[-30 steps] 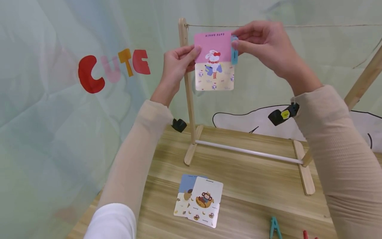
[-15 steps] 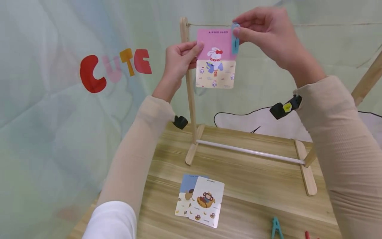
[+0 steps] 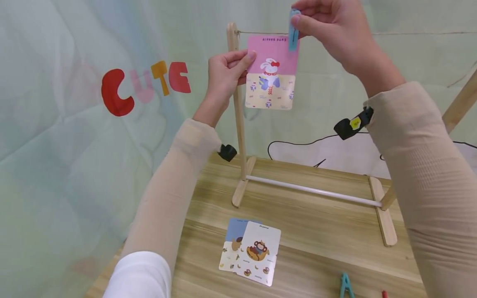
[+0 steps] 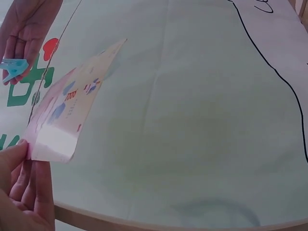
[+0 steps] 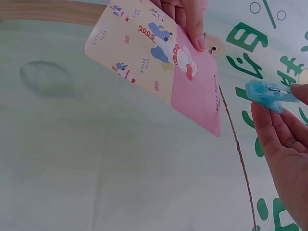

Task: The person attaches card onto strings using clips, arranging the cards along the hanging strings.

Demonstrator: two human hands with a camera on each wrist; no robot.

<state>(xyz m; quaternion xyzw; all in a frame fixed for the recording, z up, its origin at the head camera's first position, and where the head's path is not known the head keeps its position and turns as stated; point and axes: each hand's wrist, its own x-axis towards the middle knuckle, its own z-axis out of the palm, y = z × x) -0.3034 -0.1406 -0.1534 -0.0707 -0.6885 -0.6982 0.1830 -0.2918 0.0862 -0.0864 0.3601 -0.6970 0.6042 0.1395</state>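
My left hand (image 3: 225, 78) pinches a pink and cream rabbit card (image 3: 271, 89) by its left edge. The card's upper edge lies by the twine line (image 5: 238, 144). My right hand (image 3: 340, 35) pinches a light blue clothespin (image 3: 293, 31) higher up, at the card's right corner as the head view sees it. Both wrist views show that clothespin (image 5: 269, 94) apart from the card (image 5: 163, 53). On the table, a monkey card (image 3: 258, 252) partly covers a blue-topped card (image 3: 234, 231).
A wooden stand with a left post (image 3: 238, 116) and a white bottom bar (image 3: 313, 190) carries the twine. A teal clothespin (image 3: 345, 285) and part of a red one (image 3: 384, 294) lie at the table's front. Behind is a pale cloth backdrop (image 3: 167, 25) with coloured letters.
My right hand has risen with the blue clothespin, from the card's right side to above its top corner. My left hand has lifted the card slightly and moved it a little right.
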